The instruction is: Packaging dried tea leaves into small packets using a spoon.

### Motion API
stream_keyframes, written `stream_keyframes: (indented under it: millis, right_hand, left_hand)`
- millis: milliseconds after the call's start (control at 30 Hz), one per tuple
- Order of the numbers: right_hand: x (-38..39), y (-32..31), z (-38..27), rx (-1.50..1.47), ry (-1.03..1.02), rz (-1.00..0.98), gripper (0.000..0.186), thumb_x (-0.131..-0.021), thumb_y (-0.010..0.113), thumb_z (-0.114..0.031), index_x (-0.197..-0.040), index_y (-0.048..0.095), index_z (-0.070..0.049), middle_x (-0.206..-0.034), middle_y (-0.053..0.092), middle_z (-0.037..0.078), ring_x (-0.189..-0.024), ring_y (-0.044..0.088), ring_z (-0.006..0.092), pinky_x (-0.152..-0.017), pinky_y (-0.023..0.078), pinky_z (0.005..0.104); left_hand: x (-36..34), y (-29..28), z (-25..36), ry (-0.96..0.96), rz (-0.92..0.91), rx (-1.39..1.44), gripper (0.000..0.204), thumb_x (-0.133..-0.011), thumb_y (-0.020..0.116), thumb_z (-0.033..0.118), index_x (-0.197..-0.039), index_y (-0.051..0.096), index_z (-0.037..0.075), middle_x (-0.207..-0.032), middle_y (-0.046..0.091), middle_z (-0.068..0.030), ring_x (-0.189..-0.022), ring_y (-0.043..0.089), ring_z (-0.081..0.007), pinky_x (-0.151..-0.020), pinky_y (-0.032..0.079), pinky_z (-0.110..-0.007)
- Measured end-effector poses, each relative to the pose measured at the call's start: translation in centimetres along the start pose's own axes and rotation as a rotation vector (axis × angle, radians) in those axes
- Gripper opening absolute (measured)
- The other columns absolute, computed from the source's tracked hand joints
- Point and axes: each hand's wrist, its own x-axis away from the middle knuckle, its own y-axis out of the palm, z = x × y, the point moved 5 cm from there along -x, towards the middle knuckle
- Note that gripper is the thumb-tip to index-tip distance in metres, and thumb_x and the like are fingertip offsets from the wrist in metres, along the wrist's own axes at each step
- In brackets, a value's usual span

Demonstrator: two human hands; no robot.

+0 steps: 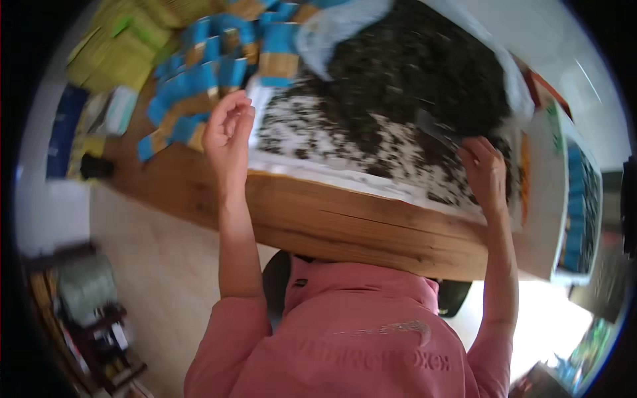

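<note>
Can pass freely between 2 bare hands, left hand and right hand, over the flat white surface strewn with dark leafy bits. Between the forearms, can move along the bare front strip of the thick brown wooden tabletop. Near the right fingertips, meets the blurred transparent tool; beyond, the dark leafy heap edged by crumpled translucent plastic film. At left, is hemmed by jumbled blue-and-brown packets; at right, by the white box.
</note>
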Motion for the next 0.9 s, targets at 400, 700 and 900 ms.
stream_keyframes:
  millis: [400, 700, 900]
  right_hand:
    - [0.6, 3.7, 3.6, -0.192, 0.217, 0.04, 0.009, -0.088, 0.064, -0.006, -0.095, 0.063, -0.001, -0.077, 0.061, 0.005, -0.066, 0.053, 0.0121, -0.062, 0.044, 0.027]
    - [0.5, 3.5, 3.4, -0.188, 0.221, 0.149, 0.013, -0.09, 0.063, -0.008, -0.101, 0.064, -0.003, -0.075, 0.063, 0.003, -0.068, 0.055, 0.0075, -0.061, 0.045, 0.0235]
    - [0.3, 3.0, 2.8, -0.335, 0.355, 0.113, 0.018, -0.09, 0.06, -0.006, -0.107, 0.066, -0.003, -0.076, 0.062, 0.0, -0.067, 0.053, 0.0059, -0.061, 0.044, 0.0216]
  left_hand:
    - [-0.8, -14.7, -3.9, -0.263, 0.444, -1.004, 0.07, -0.074, 0.076, 0.044, -0.122, 0.055, -0.002, -0.105, 0.064, -0.0137, -0.094, 0.062, -0.0256, -0.084, 0.049, -0.037]
    - [-4.1, -12.1, -6.4, -0.31, 0.469, -1.305, 0.095, -0.064, 0.08, 0.049, -0.137, 0.036, 0.007, -0.122, 0.056, -0.0211, -0.115, 0.052, -0.0389, -0.093, 0.046, -0.049]
    - [-3.6, -13.9, -5.7, -0.365, 0.428, -1.18, 0.083, -0.068, 0.077, 0.036, -0.135, 0.04, 0.004, -0.118, 0.059, -0.0232, -0.11, 0.056, -0.0424, -0.092, 0.047, -0.05]
